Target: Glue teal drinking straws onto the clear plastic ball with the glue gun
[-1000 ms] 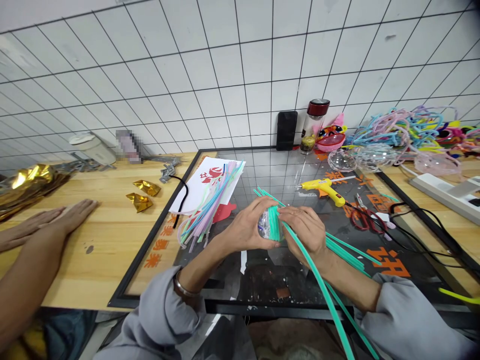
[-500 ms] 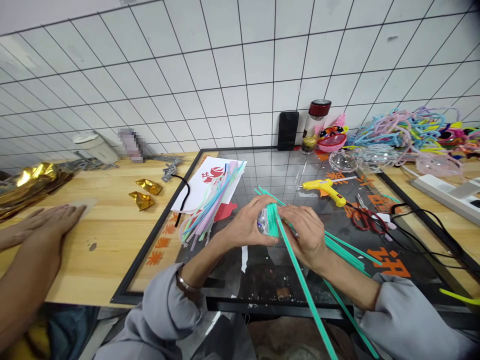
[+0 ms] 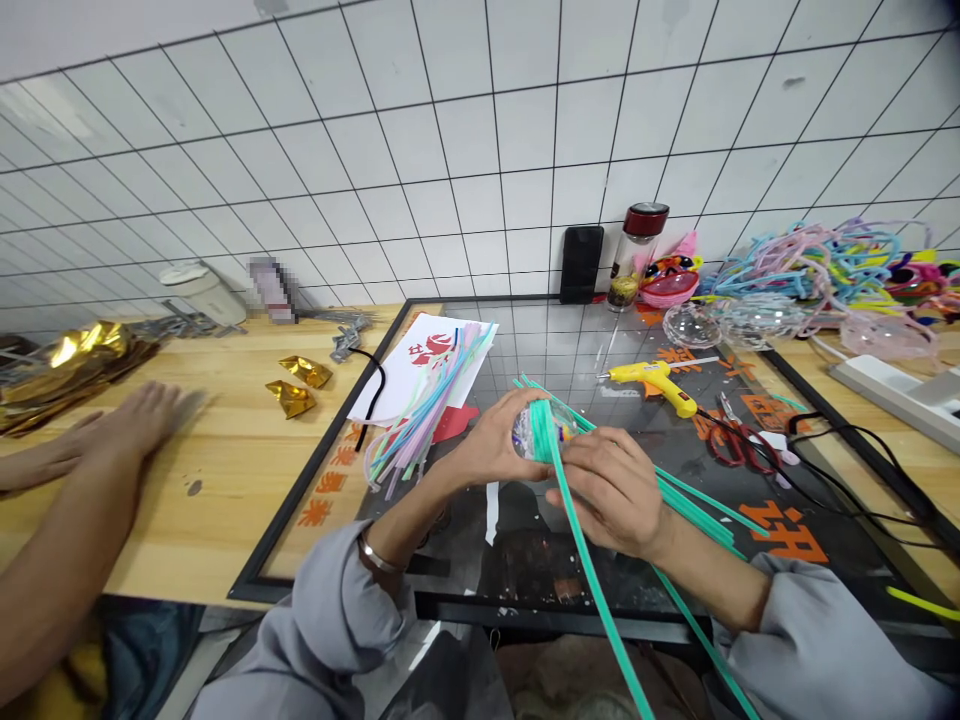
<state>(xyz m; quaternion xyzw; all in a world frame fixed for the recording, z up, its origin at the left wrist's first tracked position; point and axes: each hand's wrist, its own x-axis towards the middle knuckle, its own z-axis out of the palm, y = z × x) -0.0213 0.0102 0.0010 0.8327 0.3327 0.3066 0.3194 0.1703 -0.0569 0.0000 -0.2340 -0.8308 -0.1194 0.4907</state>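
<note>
My left hand (image 3: 491, 437) is closed around a clear plastic ball (image 3: 523, 440), with bands of green pipe cleaner (image 3: 540, 432) wrapped round its middle. One long green strand hangs from the wrap down past the table's front edge. At the ball's right side is my right hand (image 3: 611, 490), fingers bent and thumb beneath, closed at that strand; its exact grip is partly hidden. More green pipe cleaners (image 3: 697, 510) lie under my right forearm. Left of my hands, a bundle of pastel pipe cleaners (image 3: 427, 410) rests across a white sheet (image 3: 401, 350) with red print.
A yellow glue gun (image 3: 652, 380), red-handled scissors (image 3: 739, 445) and black cable lie to the right. Behind stand a phone (image 3: 581, 265) and a glass bottle (image 3: 634, 260). A power strip (image 3: 900, 400) is far right. Another person's hand (image 3: 142, 420) is at left, near gold pieces (image 3: 292, 398).
The green wrap now faces me more squarely, and more of the ball's right side shows. My right hand has shifted slightly down and right. The other person's hand has moved to the right.
</note>
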